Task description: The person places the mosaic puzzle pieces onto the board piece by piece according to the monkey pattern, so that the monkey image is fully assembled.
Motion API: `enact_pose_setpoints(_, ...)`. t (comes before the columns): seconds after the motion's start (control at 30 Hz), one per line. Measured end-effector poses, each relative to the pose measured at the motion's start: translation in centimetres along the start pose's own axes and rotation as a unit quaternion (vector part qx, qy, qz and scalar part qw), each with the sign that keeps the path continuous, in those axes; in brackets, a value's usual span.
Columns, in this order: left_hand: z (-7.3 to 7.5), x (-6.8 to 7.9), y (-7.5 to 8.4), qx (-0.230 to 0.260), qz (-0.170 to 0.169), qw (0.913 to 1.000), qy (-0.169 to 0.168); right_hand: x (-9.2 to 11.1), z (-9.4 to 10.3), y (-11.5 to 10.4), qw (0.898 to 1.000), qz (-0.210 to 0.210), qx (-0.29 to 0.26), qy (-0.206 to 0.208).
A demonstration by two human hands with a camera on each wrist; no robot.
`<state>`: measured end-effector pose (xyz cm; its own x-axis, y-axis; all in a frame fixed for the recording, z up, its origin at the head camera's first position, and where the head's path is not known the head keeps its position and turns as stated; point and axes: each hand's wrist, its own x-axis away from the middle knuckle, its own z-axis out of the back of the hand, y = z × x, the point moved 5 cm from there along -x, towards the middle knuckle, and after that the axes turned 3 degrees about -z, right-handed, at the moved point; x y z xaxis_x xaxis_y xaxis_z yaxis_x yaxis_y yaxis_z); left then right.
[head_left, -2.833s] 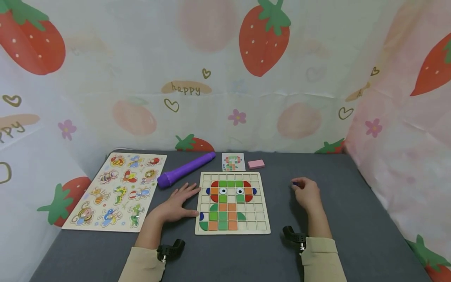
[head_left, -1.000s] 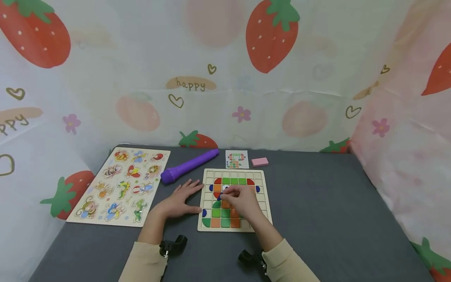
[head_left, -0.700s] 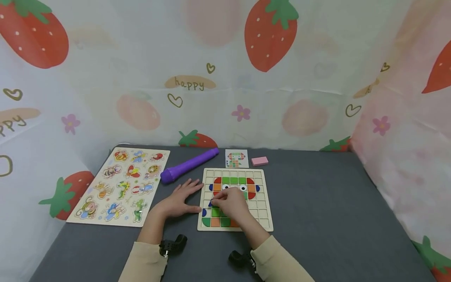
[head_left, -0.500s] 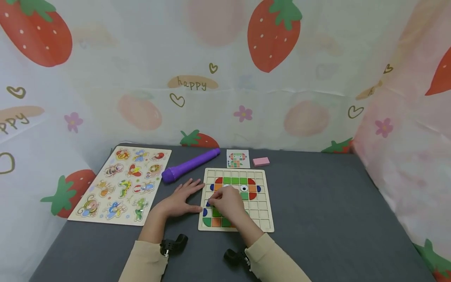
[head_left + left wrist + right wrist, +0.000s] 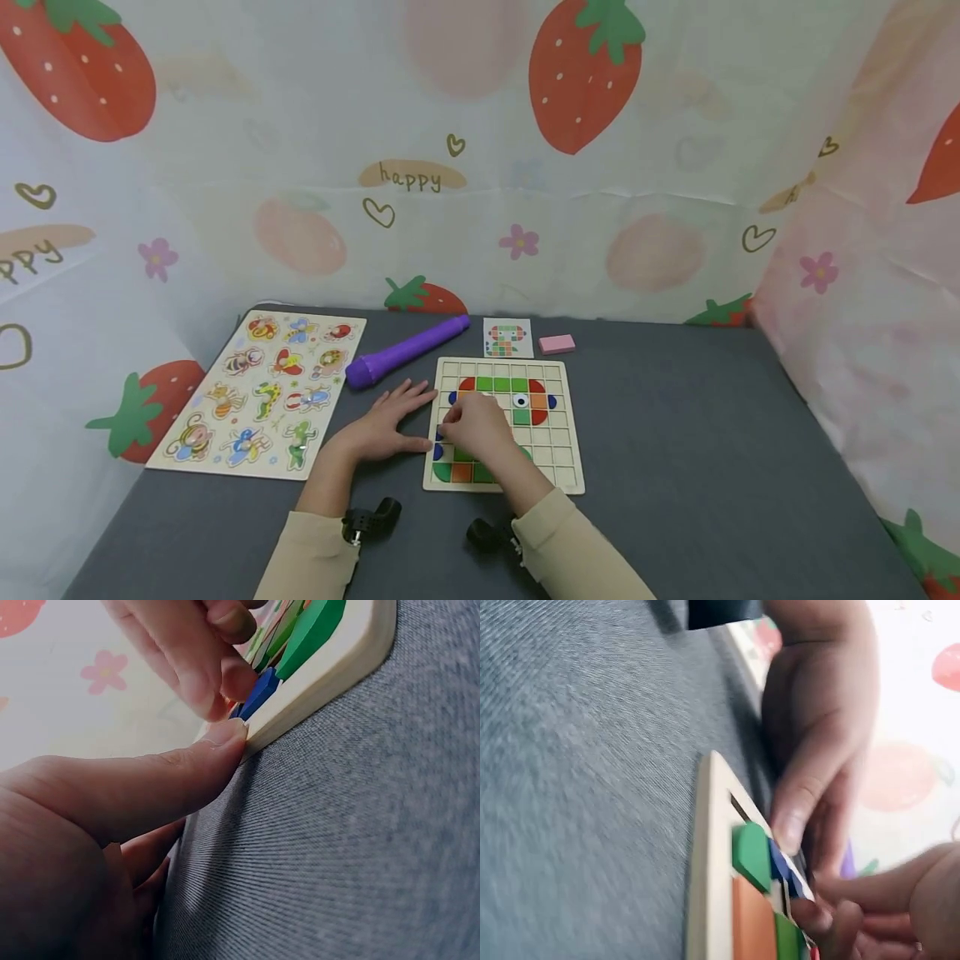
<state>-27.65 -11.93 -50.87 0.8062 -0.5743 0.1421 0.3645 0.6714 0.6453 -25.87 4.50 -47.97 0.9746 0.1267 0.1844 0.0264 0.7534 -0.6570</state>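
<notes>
A square wooden grid board point(image 5: 557, 468) carries green, orange, red and blue tiles and round eye tiles. My left hand point(image 5: 381, 431) lies spread at its left side, and the thumb touches the edge. My right hand point(image 5: 480, 429) reaches across the board and pinches a small blue tile point(image 5: 439, 434) at the leftmost column. Just below sits a blue half-round tile point(image 5: 438, 452), with a green rounded tile point(image 5: 442, 472) under that. In the right wrist view the blue tile point(image 5: 797, 886) shows beside my fingertips. My right hand hides part of the pattern.
A small pattern card point(image 5: 507, 337) and a pink block point(image 5: 557, 344) lie behind the board. A purple microphone-shaped stick point(image 5: 405, 350) lies back left, beside a wooden board with insect pictures point(image 5: 277, 442). Grey cloth point(image 5: 697, 467) covers the table. A printed curtain point(image 5: 315, 100) stands behind.
My right hand has come from the table's right side onto the board with the blue tile, then moved left and slightly down to the left column. My left hand has stayed at the edge.
</notes>
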Motion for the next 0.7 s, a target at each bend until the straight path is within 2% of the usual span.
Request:
enact_pose_setpoints(0.17,0.1,-0.2,0.1,-0.001,-0.003,1.0000,0.000,0.7,0.9,0.8,0.998,0.031,-0.051,-0.013)
enact_pose_setpoints(0.47,-0.1,-0.7,-0.3,-0.004,0.010,0.9999,-0.008,2.8,4.3,3.5,0.990,0.047,-0.130,0.028)
enact_pose_setpoints(0.6,0.0,-0.3,-0.4,0.013,0.023,0.9996,-0.012,4.2,6.9,4.9,0.989,0.051,-0.120,0.065)
enact_pose_setpoints(0.7,1.4,1.0,0.5,0.034,0.024,0.9991,-0.005,5.3,9.2,6.2,0.989,0.046,-0.093,0.101)
